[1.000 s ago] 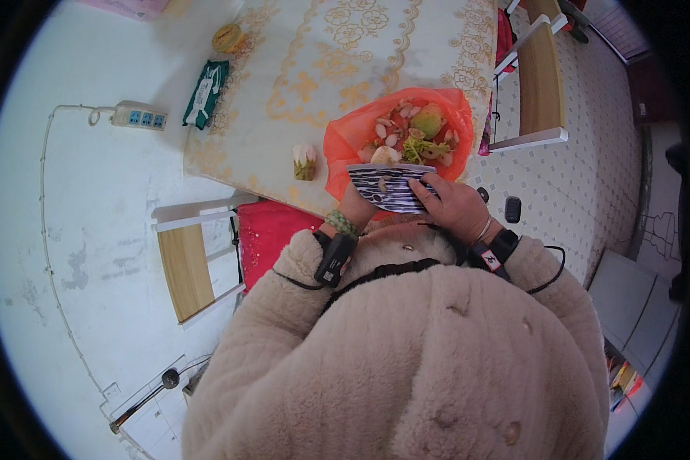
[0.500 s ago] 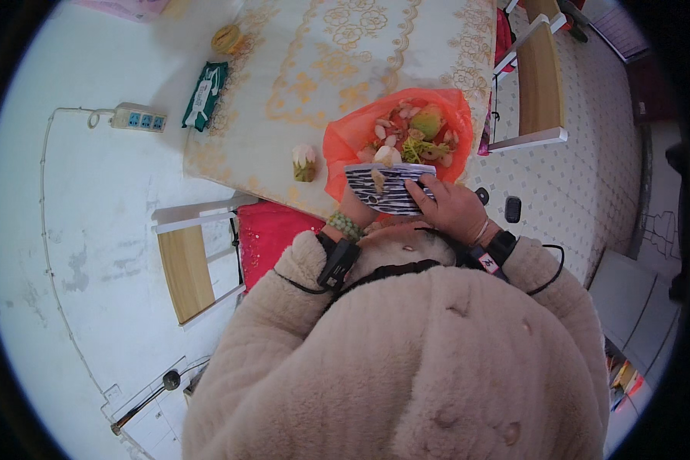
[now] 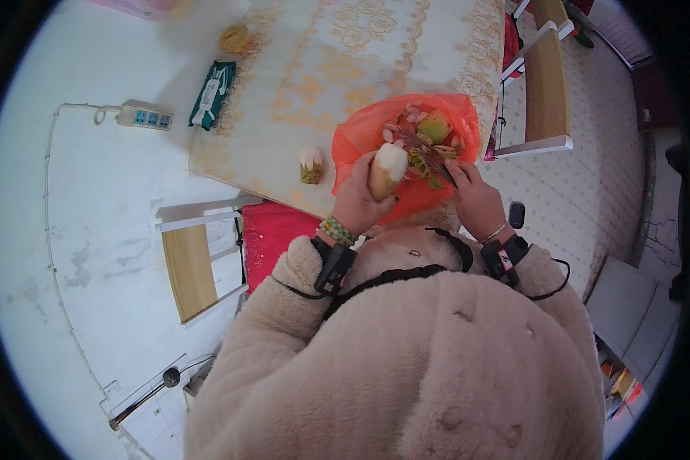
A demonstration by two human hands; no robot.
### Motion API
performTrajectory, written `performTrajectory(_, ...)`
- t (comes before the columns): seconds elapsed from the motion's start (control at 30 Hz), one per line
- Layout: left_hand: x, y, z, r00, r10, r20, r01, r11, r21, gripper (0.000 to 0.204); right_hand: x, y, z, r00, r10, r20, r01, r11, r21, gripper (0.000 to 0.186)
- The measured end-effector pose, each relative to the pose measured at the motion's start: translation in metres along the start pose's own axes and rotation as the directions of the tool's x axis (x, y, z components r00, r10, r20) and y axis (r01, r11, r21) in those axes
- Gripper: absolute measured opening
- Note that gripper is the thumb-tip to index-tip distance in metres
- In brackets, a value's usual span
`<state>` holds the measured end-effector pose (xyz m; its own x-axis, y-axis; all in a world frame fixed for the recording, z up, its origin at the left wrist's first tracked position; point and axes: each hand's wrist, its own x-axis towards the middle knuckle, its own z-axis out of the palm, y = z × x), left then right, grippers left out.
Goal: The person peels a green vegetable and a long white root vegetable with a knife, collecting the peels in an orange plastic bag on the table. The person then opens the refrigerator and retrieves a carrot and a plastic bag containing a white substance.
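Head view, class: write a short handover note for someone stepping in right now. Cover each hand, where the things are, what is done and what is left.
Left hand: closed around a partly peeled vegetable, its pale bare end up, brown skin lower down.
Right hand: grips a knife, the blade lying over the orange bag.
Orange plastic bag: spread on the table's gold-patterned cloth, holding peelings and scraps. A small trimmed piece stands on the cloth beside it.
Done: the top of the vegetable is peeled.
Left: the brown lower part still has skin.
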<state>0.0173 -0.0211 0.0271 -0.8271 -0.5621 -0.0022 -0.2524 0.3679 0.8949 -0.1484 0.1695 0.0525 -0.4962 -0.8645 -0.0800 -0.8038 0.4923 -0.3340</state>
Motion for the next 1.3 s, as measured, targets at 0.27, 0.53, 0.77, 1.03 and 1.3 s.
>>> performTrajectory(0.27, 0.017, -0.131, -0.101, 0.881, -0.233, -0.412, 0.302, 0.947, 0.11, 0.064, -0.009, 0.02, 0.007, 0.995, 0.071, 0.069, -0.079, 0.99, 0.117, 0.055)
performTrajectory(0.53, 0.05, -0.169, -0.104, 0.889, -0.14, -0.436, 0.356, 0.81, 0.466, 0.05, -0.01, 0.024, 0.005, 0.991, 0.119, 0.068, -0.132, 0.962, 0.239, 0.049)
performTrajectory(0.77, 0.078, -0.041, 0.016, 0.977, 0.178, 0.116, -0.199, 0.958, 0.206, 0.038, -0.01, 0.038, 0.008, 0.971, 0.238, -0.022, -0.222, 0.934, 0.279, 0.043)
performTrajectory(1.03, 0.149, 0.006, 0.113, 0.937, -0.197, 0.288, -0.038, 0.764, 0.644, 0.055, -0.005, 0.045, 0.006, 0.935, 0.346, -0.073, -0.323, 0.92, 0.221, 0.041)
performTrajectory(1.3, 0.141, -0.004, 0.066, 0.964, -0.14, 0.227, 0.01, 0.87, 0.493, 0.05, 0.004, 0.053, -0.005, 0.908, 0.41, -0.086, -0.381, 0.893, 0.237, 0.04)
